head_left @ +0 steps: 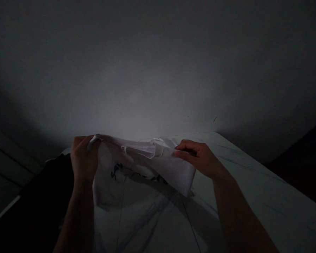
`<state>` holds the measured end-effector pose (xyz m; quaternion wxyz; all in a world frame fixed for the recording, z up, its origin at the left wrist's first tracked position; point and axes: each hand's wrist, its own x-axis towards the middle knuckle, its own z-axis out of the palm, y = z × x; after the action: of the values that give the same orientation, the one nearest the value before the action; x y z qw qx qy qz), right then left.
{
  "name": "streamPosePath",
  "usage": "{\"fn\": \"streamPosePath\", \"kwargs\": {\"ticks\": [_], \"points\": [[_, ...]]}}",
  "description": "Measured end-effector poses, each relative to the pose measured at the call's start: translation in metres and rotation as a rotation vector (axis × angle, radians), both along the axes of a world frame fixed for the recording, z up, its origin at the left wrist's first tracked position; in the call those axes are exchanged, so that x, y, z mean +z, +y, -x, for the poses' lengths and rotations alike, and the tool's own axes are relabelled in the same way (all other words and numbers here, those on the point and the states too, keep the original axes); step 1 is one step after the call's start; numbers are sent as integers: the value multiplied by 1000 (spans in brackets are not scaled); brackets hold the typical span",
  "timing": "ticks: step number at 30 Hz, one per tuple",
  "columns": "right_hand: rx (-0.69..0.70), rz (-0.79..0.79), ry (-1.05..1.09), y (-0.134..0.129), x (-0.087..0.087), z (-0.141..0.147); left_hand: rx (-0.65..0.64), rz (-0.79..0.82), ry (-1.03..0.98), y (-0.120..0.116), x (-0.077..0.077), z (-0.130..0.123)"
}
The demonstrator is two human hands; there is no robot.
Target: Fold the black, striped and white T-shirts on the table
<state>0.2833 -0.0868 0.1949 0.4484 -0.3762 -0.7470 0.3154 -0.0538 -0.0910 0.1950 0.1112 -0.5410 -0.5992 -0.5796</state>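
A white T-shirt (173, 172) with dark lettering on its front is held up between my hands, above a marble-patterned table. My left hand (84, 156) is closed on the shirt's left end, fingers folded over the cloth. On the other side, my right hand (197, 156) pinches the fabric between thumb and fingers. The neckline with a small label lies between the two hands. Lower parts of the shirt hang in shadow, and their edges are hard to make out.
The pale table (252, 189) has thin grey veins and joint lines and meets a plain wall (147, 77) at the back. A black cloth-like thing (47, 196) lies at the left. The scene is dim.
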Motion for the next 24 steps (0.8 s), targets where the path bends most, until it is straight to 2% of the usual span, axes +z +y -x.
{"fn": "streamPosePath", "kwargs": {"ticks": [5,10,12,15,18,24], "points": [[-25,87,10,7,-6,-3,-12,2,51,-4,2,-5],[57,151,-62,6,-4,-2,-45,38,24,-6,4,-8],[22,77,-40,3,-1,0,-51,37,14,-6,4,-7],[-89,-149,-1,-3,1,2,-55,37,10,-7,2,-6],[-132,-341,8,-5,-1,3,-65,38,-12,-7,0,-5],[-135,-504,-1,-5,0,3,-47,57,-58,-6,4,-8]]}}
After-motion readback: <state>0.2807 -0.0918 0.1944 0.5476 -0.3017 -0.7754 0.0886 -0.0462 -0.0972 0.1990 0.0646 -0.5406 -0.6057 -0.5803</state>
